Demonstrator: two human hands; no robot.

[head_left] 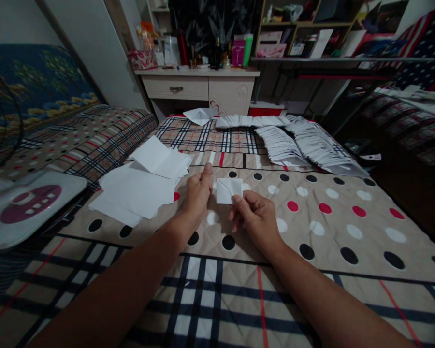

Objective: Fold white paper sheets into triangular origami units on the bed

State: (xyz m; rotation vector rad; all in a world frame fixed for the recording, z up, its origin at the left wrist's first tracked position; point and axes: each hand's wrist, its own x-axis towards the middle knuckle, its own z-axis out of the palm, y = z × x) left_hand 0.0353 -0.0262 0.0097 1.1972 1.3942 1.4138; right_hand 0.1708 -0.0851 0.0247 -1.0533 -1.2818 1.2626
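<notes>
Paper [225,189]: over the quilt [253,258], between my hands | I judge it light, semi-stiff, easily creased; best held by edges | right hand [258,212]: thumb and fingers pinch its lower-right corner | left hand [197,193]: just beside it, spread unclear to me | sheets [139,188] bound left, stacks [319,140] far right; I judge room rightward

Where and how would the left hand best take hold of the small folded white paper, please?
Probably the folded white paper is best pinched at its free left edge, coming from the left, thumb on one face and fingers on the other. It looks thin and flat, the right hand grips its lower right corner, and the left hand is close to that free edge.
</notes>
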